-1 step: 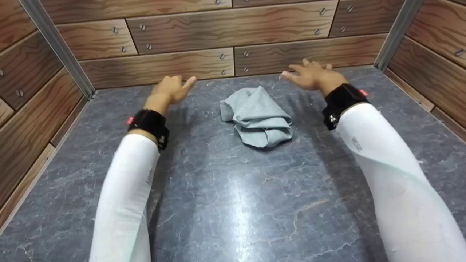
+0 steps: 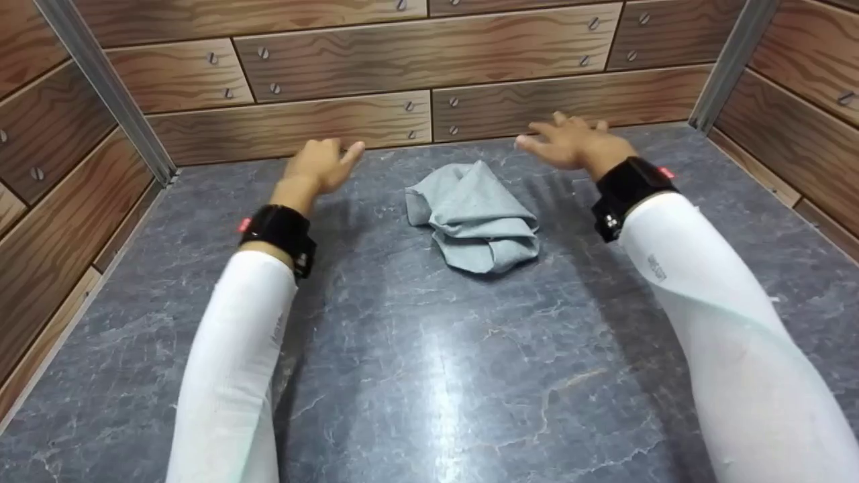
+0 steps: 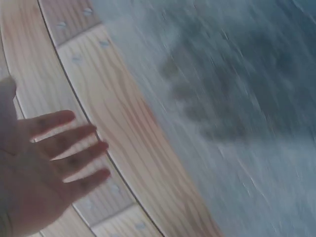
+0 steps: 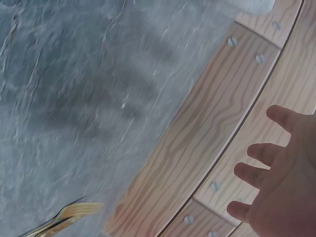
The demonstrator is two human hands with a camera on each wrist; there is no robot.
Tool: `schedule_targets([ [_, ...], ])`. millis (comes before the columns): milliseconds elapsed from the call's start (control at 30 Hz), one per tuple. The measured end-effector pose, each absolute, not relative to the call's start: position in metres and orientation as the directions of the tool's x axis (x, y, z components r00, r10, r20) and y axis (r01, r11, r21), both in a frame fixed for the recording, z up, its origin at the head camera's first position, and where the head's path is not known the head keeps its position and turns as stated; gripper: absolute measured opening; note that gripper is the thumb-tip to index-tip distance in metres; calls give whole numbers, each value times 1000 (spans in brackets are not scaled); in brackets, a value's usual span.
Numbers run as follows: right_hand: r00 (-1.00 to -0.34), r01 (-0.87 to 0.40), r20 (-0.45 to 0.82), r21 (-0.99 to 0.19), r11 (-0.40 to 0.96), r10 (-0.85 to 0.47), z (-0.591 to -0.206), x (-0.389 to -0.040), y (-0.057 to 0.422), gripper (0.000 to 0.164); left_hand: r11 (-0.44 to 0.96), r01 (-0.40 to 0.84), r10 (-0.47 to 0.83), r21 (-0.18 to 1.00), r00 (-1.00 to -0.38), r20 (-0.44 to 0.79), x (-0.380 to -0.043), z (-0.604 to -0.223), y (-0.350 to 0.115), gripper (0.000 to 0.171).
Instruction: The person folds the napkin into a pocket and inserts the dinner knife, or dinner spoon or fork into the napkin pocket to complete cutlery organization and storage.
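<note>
A crumpled grey-blue cloth (image 2: 480,215) lies on the dark marbled table between the two hands. Off to its left, my left hand (image 2: 315,164) is held above the tabletop with its shadow below; in the left wrist view its fingers (image 3: 74,160) are straight and spread, holding nothing. To the cloth's upper right, my right hand (image 2: 570,141) hovers near the back wall, fingers apart and palm empty. Part of the cloth (image 4: 254,5) shows at the top of the right wrist view. Neither hand touches the cloth.
A gold-coloured fork (image 4: 74,212) and a darker utensil beside it lie on the table at the lower left of the right wrist view. Wood-patterned walls (image 2: 335,121) close off the table's back and sides, with grey metal posts (image 2: 731,64) in the corners.
My left hand and forearm have shifted very slightly to the right. The right hand has barely moved, and the cloth lies as before.
</note>
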State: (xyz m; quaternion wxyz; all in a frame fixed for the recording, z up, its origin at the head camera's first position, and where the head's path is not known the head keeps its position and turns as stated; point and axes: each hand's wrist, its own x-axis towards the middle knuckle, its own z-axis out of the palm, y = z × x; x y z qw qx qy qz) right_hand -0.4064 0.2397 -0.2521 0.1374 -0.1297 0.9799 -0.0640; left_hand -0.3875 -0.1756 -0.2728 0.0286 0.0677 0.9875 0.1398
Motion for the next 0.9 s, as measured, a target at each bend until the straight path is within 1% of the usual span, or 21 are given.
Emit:
schedule_targets([
  [67,-923,-271,-238,-162,949,-304,-258,-406,230,90,939,165,172,301,-985,1,-387,-281,-162,74],
  [100,-918,-296,-225,-163,941,-327,-261,-405,224,88,935,182,193,305,-981,-6,-386,-284,-155,71],
  [200,-895,-372,-189,-183,910,-404,-271,-402,207,78,930,223,255,294,-964,-76,-382,-293,-132,65],
  [267,-874,-422,-176,-191,886,-454,-278,-399,197,71,924,228,281,307,-950,-139,-381,-299,-119,64],
  [333,-856,-435,-207,-205,877,-473,-284,-394,190,65,914,215,294,344,-935,-196,-381,-303,-109,62],
  [400,-841,-430,-263,-205,879,-473,-289,-390,183,62,893,187,307,410,-918,-251,-384,-305,-101,58],
  [500,-826,-410,-343,-179,894,-447,-291,-382,176,54,843,177,364,509,-883,-297,-391,-308,-95,46],
  [533,-823,-415,-350,-168,894,-447,-291,-381,174,49,826,183,387,533,-871,-301,-397,-311,-93,42],
  [567,-821,-430,-345,-151,890,-455,-291,-379,173,43,803,214,427,557,-858,-286,-416,-325,-96,38],
  [600,-818,-452,-329,-136,881,-471,-291,-378,172,37,783,249,460,569,-849,-261,-428,-335,-97,35],
  [700,-802,-526,-257,-123,841,-539,-293,-377,171,23,778,337,496,531,-847,-189,-469,-369,-98,28],
  [767,-781,-575,-211,-127,808,-589,-294,-377,172,17,788,349,484,507,-860,-161,-496,-394,-99,23],
  [800,-769,-595,-194,-131,793,-609,-295,-377,174,16,803,325,456,500,-874,-165,-495,-396,-96,27],
  [900,-742,-625,-181,-163,764,-646,-297,-378,179,16,810,262,412,525,-891,-191,-508,-413,-93,58],
])
